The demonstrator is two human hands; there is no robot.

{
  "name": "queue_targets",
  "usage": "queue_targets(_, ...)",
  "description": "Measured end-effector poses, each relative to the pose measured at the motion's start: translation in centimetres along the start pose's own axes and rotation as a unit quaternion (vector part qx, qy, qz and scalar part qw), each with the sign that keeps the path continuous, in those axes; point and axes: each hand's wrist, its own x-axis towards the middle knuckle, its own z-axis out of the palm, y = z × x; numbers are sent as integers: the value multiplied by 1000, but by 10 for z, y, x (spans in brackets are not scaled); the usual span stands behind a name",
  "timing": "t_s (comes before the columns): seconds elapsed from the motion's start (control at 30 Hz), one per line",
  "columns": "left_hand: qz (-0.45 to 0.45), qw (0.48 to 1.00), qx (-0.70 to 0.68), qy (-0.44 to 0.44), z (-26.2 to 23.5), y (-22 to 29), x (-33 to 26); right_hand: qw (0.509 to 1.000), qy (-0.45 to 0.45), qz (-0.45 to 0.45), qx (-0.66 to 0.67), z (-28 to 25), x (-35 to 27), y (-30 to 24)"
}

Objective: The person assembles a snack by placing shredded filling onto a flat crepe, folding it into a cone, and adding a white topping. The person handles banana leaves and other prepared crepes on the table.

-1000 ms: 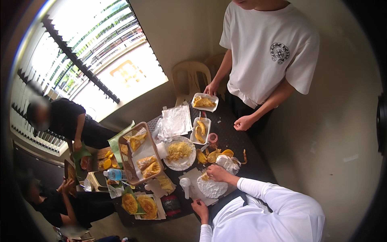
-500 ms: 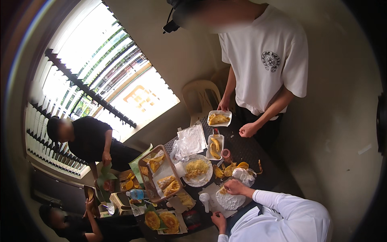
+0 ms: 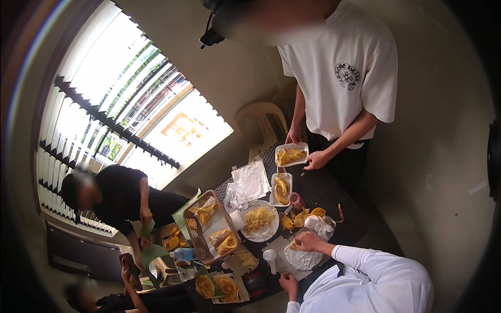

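My right hand [image 3: 309,243] reaches over a round white plate with a lumpy white surface [image 3: 302,259]. Its fingers are closed at a bit of yellowish food on the plate, too small to name. Beside that plate, at the table's near edge, my left hand [image 3: 288,284] rests with curled fingers and nothing visible in them. A white scoop-like utensil [image 3: 271,259] lies on a paper sheet [image 3: 281,245] just beyond the left hand. Behind the plate are a bunched plastic bag [image 3: 320,226] and yellow peels [image 3: 300,218].
Around are a plate of shredded yellow food [image 3: 274,229], a brown basket [image 3: 188,221] of wrapped food, a tray of bananas [image 3: 290,188], a reddish jar [image 3: 296,200] and a blue bottle [image 3: 182,254]. Across the table, a person in white holds a foam tray [image 3: 307,150]. Two people work at the left.
The person across has moved the foam tray slightly right and now has both hands at it. At left, the leaf held by one person has shifted. My hands keep nearly the same pose.
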Motion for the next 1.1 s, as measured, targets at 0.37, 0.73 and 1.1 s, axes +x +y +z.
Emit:
queue_targets(0.37,-19,999,12,-29,-2,-7,5,997,37,15,72,-13,-15,3)
queue_targets(0.73,-15,999,0,-32,-1,-13,8,996,37,26,78,-22,-23,2)
queue_targets(1.1,3,999,-9,-39,-4,-9,7,994,35,33,98,-25,-27,2)
